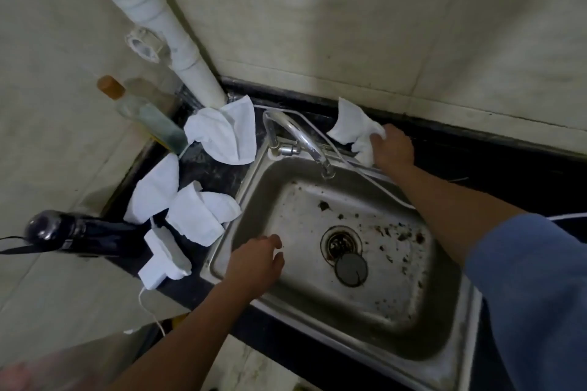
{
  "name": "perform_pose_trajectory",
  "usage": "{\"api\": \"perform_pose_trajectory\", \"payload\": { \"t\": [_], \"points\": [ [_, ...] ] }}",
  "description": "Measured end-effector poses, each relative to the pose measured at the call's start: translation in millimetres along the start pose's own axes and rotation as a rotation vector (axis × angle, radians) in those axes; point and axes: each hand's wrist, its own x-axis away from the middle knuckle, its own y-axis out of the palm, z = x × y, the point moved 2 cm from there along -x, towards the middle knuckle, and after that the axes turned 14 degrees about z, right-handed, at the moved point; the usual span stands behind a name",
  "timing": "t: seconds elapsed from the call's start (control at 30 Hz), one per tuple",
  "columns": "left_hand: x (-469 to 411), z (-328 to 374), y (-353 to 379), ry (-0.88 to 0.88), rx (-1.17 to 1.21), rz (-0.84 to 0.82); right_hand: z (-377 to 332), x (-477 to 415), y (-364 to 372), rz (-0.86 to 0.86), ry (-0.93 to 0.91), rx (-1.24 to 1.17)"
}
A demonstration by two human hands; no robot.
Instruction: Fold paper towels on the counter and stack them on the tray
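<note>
Now, right hand (392, 147) tight around a paper towel (352, 128), left hand (255, 263) slack over the debris-flecked sink (413, 336).

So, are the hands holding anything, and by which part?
The right hand grips a crumpled paper towel by one bunched end. The left hand holds nothing; it hovers over the sink.

Appeared to be a small, well-used home kitchen. Fitted with a stainless steel sink (317, 314) with a stained basin and open drain (340, 243), a curved faucet (303, 136) and a black counter (476, 155) set into a corner. Backed by pale tiled walls (381, 25), with a white pipe (178, 38), a clear bottle (149, 114) and a dark bottle (85, 233) alongside.
</note>
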Motion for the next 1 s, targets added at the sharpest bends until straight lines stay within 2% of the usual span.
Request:
{"api": "perform_pose_trajectory", "payload": {
  "t": [0.27,0.47,0.7,0.8,0.9,1.0],
  "points": [
    [24,36,-18,0.172,-0.030,0.069,21,66,-117,0.109,-0.238,0.137],
    [58,92,-4,0.389,-0.001,0.085,88,150,-232,0.280,-0.233,0.235],
    [114,166,39,0.590,0.036,-0.004,182,249,-320,0.330,-0.144,0.466],
    [130,189,52,0.654,-0.013,-0.025,232,290,-320,0.238,-0.105,0.584],
    [140,211,66,0.711,-0.084,-0.025,283,329,-303,0.014,-0.033,0.644],
    [147,236,83,0.731,-0.141,-0.049,317,361,-290,-0.195,0.034,0.604]
  ]
}}
